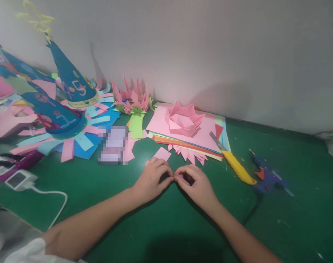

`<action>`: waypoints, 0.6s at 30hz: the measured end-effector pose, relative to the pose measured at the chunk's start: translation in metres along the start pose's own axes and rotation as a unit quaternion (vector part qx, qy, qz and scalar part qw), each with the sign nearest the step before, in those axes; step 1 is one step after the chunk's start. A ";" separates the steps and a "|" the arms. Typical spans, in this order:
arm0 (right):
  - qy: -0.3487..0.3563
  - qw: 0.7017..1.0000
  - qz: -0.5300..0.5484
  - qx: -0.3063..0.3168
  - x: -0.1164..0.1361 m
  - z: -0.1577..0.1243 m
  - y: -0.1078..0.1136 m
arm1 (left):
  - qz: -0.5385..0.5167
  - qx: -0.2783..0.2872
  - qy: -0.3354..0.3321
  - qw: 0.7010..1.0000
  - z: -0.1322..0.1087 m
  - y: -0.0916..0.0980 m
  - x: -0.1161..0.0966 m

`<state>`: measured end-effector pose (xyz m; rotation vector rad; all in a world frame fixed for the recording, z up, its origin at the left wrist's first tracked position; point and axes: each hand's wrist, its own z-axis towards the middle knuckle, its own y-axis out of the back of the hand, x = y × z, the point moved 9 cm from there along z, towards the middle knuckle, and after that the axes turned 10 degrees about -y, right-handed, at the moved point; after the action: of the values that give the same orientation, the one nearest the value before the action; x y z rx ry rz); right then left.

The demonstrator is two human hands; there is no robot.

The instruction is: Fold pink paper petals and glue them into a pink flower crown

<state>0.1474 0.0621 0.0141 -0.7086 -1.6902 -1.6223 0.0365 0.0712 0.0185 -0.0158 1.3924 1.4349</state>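
Green covers the surface (298,226) from edge to edge. Far out at nine o'clock from the hands lies a white charger (20,179), its cable (60,204) curling toward the near edge, with a purple device (21,162) just behind it. At ten o'clock a tall blue paper cone (73,84) with a yellow squiggle at its tip stands beside a lower blue cone (49,109). Both lean over a fan of pink and blue paper strips (73,146). At eleven o'clock a green paper stem (136,126) lies below a spiky pink paper crown (132,95) set by the wall.

In the middle of the surface the left hand (152,179) and the right hand (197,186) meet, knuckles up, both resting on the green. Thumb and forefinger of each hand are pressed together, and the two sets of fingers pinch a small pink paper piece (176,176) between them. Only a thin sliver of it shows, pale pink like the sheets behind. The fingers hide its shape.

At twelve o'clock, just beyond the hands, a small pink square (162,153) and a row of pink pointed pieces (189,154) lie at the near edge of a stack of coloured sheets (204,140). The top sheet is pink, and a folded pink paper lotus (184,118) sits on it. At two o'clock a yellow-handled cutter (237,167) lies slanted with its blade over the stack's corner. At three o'clock a blue glue gun (266,178) lies on its side, near the cutter's handle end.
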 end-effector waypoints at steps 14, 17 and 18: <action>-0.162 0.939 0.288 0.097 -0.006 0.019 -0.031 | -0.371 -0.212 0.176 0.887 -0.009 0.004 0.043; -0.187 0.914 0.344 0.110 -0.013 0.015 -0.036 | -0.367 -0.174 0.192 0.893 -0.009 -0.002 0.043; -0.187 0.908 0.356 0.116 -0.013 0.013 -0.036 | -0.364 -0.166 0.197 0.895 -0.010 -0.003 0.043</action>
<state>0.1257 0.0736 -0.0186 -1.3781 -1.5611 -0.7919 0.0143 0.0915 -0.0143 -0.9973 1.2314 1.0256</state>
